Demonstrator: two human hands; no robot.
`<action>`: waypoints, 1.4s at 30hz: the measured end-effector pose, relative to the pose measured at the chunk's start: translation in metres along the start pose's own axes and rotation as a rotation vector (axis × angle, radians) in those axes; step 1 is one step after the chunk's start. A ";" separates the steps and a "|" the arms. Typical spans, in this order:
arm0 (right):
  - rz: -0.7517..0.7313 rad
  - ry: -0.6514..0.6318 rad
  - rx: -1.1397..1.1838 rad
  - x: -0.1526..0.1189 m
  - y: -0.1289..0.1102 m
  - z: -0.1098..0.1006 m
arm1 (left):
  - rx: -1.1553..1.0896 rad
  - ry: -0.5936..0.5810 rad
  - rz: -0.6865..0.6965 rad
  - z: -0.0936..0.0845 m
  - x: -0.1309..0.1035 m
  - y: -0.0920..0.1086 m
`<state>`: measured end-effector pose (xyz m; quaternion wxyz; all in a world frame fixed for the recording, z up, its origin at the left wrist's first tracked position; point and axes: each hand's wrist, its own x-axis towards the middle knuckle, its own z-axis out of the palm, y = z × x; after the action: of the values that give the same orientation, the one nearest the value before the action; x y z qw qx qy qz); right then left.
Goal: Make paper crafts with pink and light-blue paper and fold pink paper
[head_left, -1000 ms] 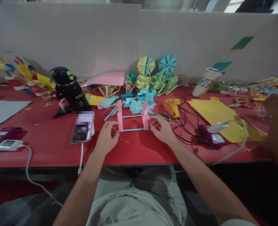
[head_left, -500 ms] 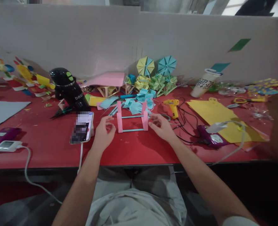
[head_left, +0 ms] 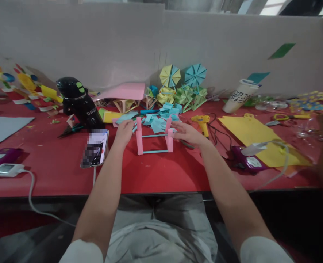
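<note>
A small frame of pink paper posts joined by thin light-blue paper rods stands upright on the red table. My left hand is just left of it, fingers stretched forward near some blue paper sticks by the rear left post. On the other side, my right hand reaches toward the right-hand posts with its fingers extended. Whether its fingertips touch the pink paper is hard to tell. Behind the frame lies a pile of light-blue paper pieces.
A phone on a stand and a black bottle are at left. To the right are a yellow glue gun with its cable, a purple power bank, yellow sheets and a paper cup. Folded-paper models line the back.
Both my hands have moved forward along the frame's sides, toward its rear posts. My right fingers have straightened. The frame stays in place.
</note>
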<state>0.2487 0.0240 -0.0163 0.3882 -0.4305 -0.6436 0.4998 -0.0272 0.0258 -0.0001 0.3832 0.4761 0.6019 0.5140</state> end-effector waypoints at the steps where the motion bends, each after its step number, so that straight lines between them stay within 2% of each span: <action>1: -0.018 -0.006 0.013 0.000 0.004 0.002 | 0.003 -0.019 0.017 -0.001 -0.002 -0.002; 3: -0.045 -0.014 0.032 0.002 0.011 0.006 | -0.002 -0.077 0.035 -0.003 -0.006 -0.004; 7: -0.073 0.011 0.078 0.004 0.017 0.011 | -0.011 -0.161 -0.019 0.000 -0.011 -0.005; 13: -0.107 0.068 0.166 0.003 0.014 0.017 | -0.179 -0.119 -0.056 0.007 -0.010 -0.006; 22: -0.166 0.176 0.250 0.004 0.009 0.019 | -0.368 -0.094 0.087 0.004 -0.004 -0.008; 26: -0.181 0.257 0.243 0.003 0.003 0.015 | -0.420 0.008 0.107 0.000 -0.001 -0.007; 28: -0.197 0.306 0.233 0.003 0.001 0.011 | -0.417 0.085 0.072 -0.001 0.000 -0.009; 30: -0.203 0.347 0.235 0.003 0.001 0.008 | -0.403 0.101 0.027 0.002 -0.001 -0.012; 32: -0.210 0.380 0.259 0.004 0.001 0.005 | -0.364 -0.001 0.009 0.009 -0.006 -0.013; 36: -0.226 0.401 0.281 0.004 0.000 0.006 | -0.212 -0.471 0.069 0.034 -0.025 -0.013; 37: -0.225 0.400 0.272 0.004 0.000 0.007 | -0.190 -0.556 0.092 0.040 -0.031 -0.012; 42: -0.218 0.403 0.283 0.003 -0.001 0.011 | -0.175 -0.822 0.161 0.058 -0.053 -0.008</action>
<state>0.2372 0.0235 -0.0176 0.6163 -0.3911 -0.5196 0.4440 0.0400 -0.0109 -0.0198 0.5890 0.6523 0.3142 0.3590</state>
